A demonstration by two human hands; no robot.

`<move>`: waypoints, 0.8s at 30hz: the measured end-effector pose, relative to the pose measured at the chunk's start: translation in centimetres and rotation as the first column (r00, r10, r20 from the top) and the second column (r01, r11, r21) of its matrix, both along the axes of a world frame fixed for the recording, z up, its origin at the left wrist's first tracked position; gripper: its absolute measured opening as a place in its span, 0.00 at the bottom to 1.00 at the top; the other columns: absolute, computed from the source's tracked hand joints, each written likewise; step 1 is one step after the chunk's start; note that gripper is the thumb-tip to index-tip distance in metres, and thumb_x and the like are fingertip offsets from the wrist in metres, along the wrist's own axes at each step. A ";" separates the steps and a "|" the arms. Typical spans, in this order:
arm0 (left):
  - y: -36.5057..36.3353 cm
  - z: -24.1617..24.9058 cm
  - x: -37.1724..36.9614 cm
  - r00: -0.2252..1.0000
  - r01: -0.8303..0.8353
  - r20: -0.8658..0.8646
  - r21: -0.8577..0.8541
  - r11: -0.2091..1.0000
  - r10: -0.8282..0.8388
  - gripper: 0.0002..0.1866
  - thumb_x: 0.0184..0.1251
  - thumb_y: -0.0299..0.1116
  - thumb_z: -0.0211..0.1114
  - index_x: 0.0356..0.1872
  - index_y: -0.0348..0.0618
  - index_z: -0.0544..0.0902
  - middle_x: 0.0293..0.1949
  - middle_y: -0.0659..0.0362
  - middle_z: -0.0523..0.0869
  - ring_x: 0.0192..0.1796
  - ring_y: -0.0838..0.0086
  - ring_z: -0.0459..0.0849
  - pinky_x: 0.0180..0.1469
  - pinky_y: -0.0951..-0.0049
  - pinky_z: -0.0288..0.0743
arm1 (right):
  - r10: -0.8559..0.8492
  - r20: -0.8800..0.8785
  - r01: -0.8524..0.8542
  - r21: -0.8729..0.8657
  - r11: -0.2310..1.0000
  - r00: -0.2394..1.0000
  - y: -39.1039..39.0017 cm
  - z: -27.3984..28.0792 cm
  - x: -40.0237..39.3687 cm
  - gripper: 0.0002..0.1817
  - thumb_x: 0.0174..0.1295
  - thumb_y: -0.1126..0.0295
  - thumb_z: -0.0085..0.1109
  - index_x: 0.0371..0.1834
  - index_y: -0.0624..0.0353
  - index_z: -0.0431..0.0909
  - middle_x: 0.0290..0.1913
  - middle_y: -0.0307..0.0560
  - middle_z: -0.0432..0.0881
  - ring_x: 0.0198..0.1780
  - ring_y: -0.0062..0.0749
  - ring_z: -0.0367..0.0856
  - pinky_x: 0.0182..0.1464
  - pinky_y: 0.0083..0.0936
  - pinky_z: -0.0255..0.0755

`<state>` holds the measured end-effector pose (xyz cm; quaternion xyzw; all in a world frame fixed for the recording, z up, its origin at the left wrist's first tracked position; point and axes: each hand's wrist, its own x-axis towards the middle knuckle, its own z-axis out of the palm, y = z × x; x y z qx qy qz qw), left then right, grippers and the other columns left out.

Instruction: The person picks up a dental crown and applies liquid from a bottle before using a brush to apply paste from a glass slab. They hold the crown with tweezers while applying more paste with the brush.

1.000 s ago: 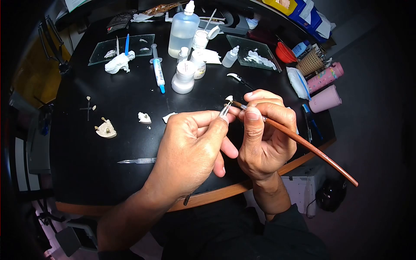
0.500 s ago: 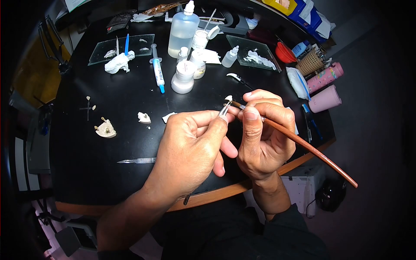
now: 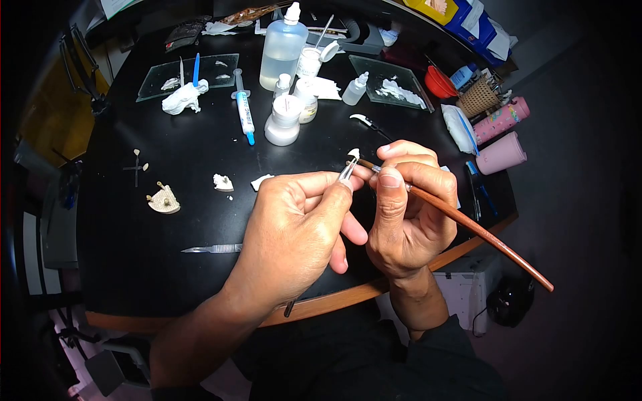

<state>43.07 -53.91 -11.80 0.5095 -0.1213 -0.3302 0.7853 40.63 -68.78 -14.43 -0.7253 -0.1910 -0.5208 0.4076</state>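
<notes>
My left hand [image 3: 297,230] is closed round metal tweezers [image 3: 347,171], whose tips hold a small white tooth-shaped piece [image 3: 354,154]. Pinched in my right hand [image 3: 411,207] is a brush with a long reddish-brown wooden handle [image 3: 481,232]. The brush tip lies just right of the white piece; whether they touch is too small to tell. My fingertips of both hands are close together below the tips of the tools.
On the black table [image 3: 167,281] lie a metal carver [image 3: 212,248], a plaster model [image 3: 164,199] and a labelled syringe [image 3: 243,110]. Behind stand a white jar [image 3: 283,121], a large clear bottle [image 3: 282,50] and a glass plate [image 3: 391,83]. Pink cups [image 3: 501,152] are at the right.
The brush tip has drawn back slightly from the white piece, and the right hand has shifted a little to the right. The left hand is almost still.
</notes>
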 end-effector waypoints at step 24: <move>0.0 0.2 0.0 1.000 -0.003 -0.004 0.008 1.000 0.003 0.16 0.77 0.32 0.54 0.51 0.26 0.81 0.20 0.56 0.82 0.12 0.84 0.74 0.15 0.87 0.62 | -0.014 -0.009 0.014 -0.010 1.000 1.000 0.0 0.0 0.0 0.07 0.60 0.84 0.65 0.38 0.68 0.77 0.28 0.47 0.83 0.35 0.37 0.82 0.44 0.34 0.79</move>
